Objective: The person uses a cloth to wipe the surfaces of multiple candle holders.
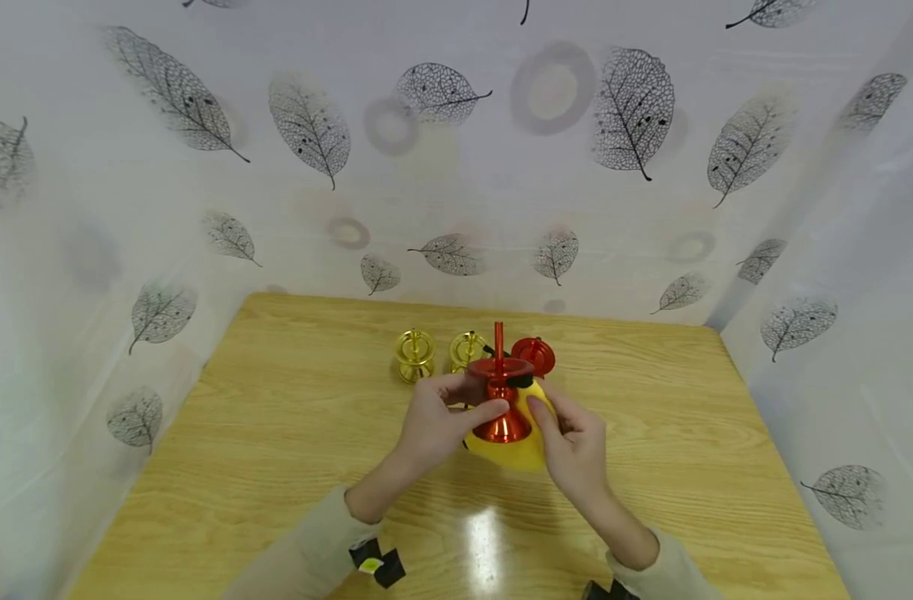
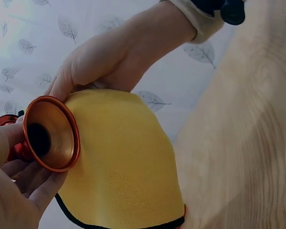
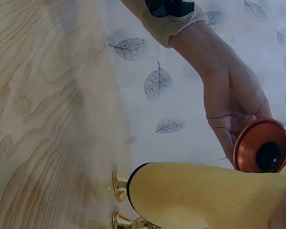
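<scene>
Before me, a shiny red metal candle holder (image 1: 504, 427) stands upright in the air, a thin tube rising from its dish. My left hand (image 1: 435, 421) grips its waist, thumb across the front. A yellow cloth (image 1: 518, 457) with black edging hangs behind and beside the holder, and my right hand (image 1: 579, 446) pinches it against the holder's right side. From the left wrist view, the hollow flared base (image 2: 52, 133) shows beside the spread cloth (image 2: 119, 157). The right wrist view has the cloth (image 3: 195, 191) folded long, partly hiding the right hand's fingers.
Behind the hands, two gold candle holders (image 1: 414, 354) and another red one (image 1: 540, 357) stand toward the back of the wooden table (image 1: 313, 392). A white curtain (image 1: 456, 183) with a leaf print surrounds the table's back and sides.
</scene>
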The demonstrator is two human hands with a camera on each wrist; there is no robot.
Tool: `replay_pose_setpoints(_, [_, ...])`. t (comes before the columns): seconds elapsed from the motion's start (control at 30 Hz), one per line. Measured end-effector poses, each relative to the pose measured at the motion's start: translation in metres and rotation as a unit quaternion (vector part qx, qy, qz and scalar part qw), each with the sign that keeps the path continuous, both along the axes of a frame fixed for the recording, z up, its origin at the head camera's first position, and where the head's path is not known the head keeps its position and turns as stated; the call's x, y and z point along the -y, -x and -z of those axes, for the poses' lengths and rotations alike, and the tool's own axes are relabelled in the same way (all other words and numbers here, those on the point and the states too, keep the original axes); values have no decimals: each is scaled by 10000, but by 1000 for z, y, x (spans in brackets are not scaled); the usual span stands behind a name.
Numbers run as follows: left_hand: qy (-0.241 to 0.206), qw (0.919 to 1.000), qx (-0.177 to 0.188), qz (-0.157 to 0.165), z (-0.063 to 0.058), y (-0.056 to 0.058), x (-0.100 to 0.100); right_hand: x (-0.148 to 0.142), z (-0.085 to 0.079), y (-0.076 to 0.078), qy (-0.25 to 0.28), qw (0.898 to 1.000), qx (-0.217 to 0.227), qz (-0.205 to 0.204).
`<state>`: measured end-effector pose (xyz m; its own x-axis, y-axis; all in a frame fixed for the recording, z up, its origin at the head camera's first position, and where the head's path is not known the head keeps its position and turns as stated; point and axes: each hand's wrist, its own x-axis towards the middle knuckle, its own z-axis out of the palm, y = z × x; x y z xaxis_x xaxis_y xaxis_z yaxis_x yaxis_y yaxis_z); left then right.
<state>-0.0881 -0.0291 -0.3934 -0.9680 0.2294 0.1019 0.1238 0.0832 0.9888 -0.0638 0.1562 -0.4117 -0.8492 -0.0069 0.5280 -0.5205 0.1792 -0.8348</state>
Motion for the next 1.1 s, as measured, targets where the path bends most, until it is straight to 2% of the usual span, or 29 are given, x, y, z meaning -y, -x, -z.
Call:
replay_pose_setpoints(0.13, [75, 10000, 10, -44, 3, 2, 0, 0, -3, -3, -391, 9981, -427, 202])
replay_pose_setpoints(0.27, [81, 9999, 34, -48, 4, 1, -1, -1, -4, -6, -703, 9955, -514, 373])
replay_pose_setpoints(0.47, [28, 9997, -169, -149, 7, 1, -3, 1, -7, -11, -1017, 9910, -672, 557])
replay_pose_setpoints(0.63, [16, 9995, -232, -200, 9, 2, -3, 2, -9, -13, -1064, 9895, -787, 586])
replay_pose_setpoints(0.8, [48, 9995, -310, -37, 6, -1, -2, 2, -8, -10, -886, 9913, -806, 541])
replay_pose_setpoints(0.93, [14, 9995, -286, 95, 3, -2, -3, 0, -4, -4, -398, 9973, -595, 160])
replay_pose_setpoints(1.1, [-45, 9999, -135, 36, 5, -3, -4, -2, -6, -3, -321, 9992, 233, 11])
